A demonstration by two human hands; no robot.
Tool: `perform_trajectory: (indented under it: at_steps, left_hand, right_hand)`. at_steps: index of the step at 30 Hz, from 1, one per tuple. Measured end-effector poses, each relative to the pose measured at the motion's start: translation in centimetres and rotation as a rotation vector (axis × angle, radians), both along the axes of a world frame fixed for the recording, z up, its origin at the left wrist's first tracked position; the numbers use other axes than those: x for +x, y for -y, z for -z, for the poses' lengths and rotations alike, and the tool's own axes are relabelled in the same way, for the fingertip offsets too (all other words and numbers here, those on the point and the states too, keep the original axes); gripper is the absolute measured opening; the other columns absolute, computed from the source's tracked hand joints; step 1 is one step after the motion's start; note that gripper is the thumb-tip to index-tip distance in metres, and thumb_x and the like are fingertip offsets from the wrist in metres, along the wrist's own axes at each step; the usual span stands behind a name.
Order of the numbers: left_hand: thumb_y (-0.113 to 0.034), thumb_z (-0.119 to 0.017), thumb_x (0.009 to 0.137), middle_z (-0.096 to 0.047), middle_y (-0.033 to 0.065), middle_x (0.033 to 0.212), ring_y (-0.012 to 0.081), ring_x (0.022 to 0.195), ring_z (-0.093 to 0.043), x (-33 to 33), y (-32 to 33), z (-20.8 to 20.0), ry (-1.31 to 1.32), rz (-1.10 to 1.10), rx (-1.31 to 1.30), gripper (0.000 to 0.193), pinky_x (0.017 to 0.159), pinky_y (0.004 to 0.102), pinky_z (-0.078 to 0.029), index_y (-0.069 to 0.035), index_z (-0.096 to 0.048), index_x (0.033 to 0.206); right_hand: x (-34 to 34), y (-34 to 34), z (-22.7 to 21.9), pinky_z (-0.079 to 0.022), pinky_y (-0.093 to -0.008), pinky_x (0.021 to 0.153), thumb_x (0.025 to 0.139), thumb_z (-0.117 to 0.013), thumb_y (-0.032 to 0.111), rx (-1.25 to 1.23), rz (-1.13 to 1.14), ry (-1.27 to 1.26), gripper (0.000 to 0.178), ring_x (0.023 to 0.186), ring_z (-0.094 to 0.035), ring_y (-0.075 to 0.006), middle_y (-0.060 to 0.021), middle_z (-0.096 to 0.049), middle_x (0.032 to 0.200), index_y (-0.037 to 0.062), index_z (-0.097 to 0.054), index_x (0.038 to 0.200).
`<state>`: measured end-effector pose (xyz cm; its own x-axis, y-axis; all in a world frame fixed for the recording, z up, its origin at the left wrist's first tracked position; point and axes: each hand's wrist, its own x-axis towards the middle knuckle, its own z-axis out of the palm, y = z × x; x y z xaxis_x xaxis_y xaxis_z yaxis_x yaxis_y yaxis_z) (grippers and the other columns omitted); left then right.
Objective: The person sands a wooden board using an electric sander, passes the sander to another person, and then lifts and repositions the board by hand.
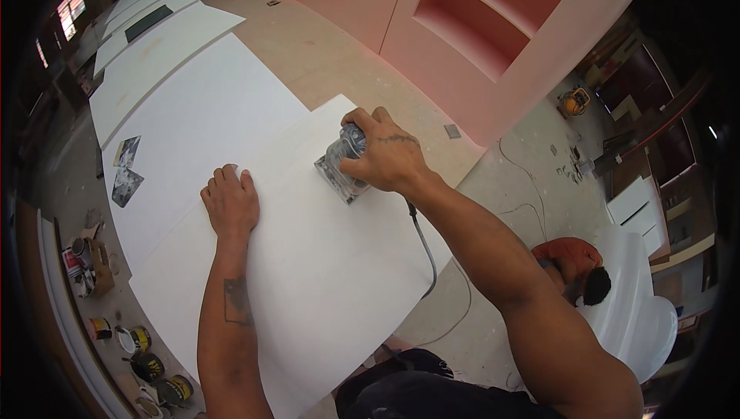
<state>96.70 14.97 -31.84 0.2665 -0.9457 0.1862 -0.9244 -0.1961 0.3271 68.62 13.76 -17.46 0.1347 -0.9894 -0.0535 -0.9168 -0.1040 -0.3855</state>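
Observation:
My right hand (389,151) is wrapped over the top of a dusty grey electric sander (336,163), whose square base rests on a white panel (324,265). A dark power cord (426,245) runs from the sander over the panel's right edge. To the left, my left hand (231,201) lies flat on the same panel, fingers stretched forward and holding nothing. Two worn pieces of sandpaper or scraper sheet (127,186) lie near the panels' left edge; which they are I cannot tell.
More white panels (154,72) stretch away at the far left. A pink shelf unit (462,26) stands beyond the table. Several paint cans (146,366) and a cardboard box (99,265) sit on the floor at left. A person in red (570,261) crouches at right beside a white curved piece (636,303).

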Motion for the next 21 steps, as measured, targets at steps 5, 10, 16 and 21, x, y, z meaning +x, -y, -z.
perform_trajectory:
  at_steps: [5, 10, 16, 21]
  left_hand:
    - [-0.034, -0.049, 0.114, -0.067, 0.0115, 0.132, 0.0298, 0.124, -0.062, -0.9, 0.3, -0.2, 0.005, -0.001, 0.002, 0.04, 0.118, 0.048, -0.037, -0.005, -0.065, 0.137]
    - [-0.034, -0.05, 0.114, -0.067, 0.0119, 0.129, 0.0307, 0.123, -0.062, -0.9, 0.6, 0.0, -0.009, 0.023, -0.005, 0.039, 0.117, 0.0486, -0.038, -0.005, -0.065, 0.136]
    - [-0.034, -0.05, 0.114, -0.067, 0.0121, 0.128, 0.0311, 0.122, -0.062, -0.1, 0.3, 0.4, 0.031, 0.005, -0.008, 0.038, 0.115, 0.0487, -0.038, -0.006, -0.065, 0.134]
    - [-0.034, -0.052, 0.114, -0.067, 0.0121, 0.131, 0.0303, 0.125, -0.06, -0.7, 0.3, -0.7, -0.001, -0.001, 0.041, 0.04, 0.117, 0.0483, -0.037, -0.006, -0.065, 0.138]
  right_hand:
    - [-1.0, 1.8, 0.5, -0.06, -0.0471, 0.098, 0.077, -0.082, 0.037, -0.066, 0.017, 0.003, 0.072, 0.115, -0.074, -0.0353, -0.0131, -0.061, 0.134, 0.0205, -0.062, 0.144]
    - [-0.8, 3.0, -0.8, -0.061, -0.046, 0.096, 0.077, -0.078, 0.035, -0.011, 0.044, -0.007, 0.07, 0.11, -0.073, -0.0336, -0.012, -0.061, 0.126, 0.0206, -0.062, 0.143]
    - [-4.6, -4.5, -0.2, -0.061, -0.0461, 0.096, 0.075, -0.078, 0.034, 0.029, -0.034, -0.052, 0.069, 0.109, -0.073, -0.0337, -0.0123, -0.062, 0.126, 0.0203, -0.063, 0.142]
    - [-4.3, -2.5, -1.0, -0.061, -0.0453, 0.097, 0.076, -0.078, 0.033, 0.105, -0.018, -0.074, 0.069, 0.107, -0.074, -0.0324, -0.0128, -0.062, 0.126, 0.0198, -0.063, 0.143]
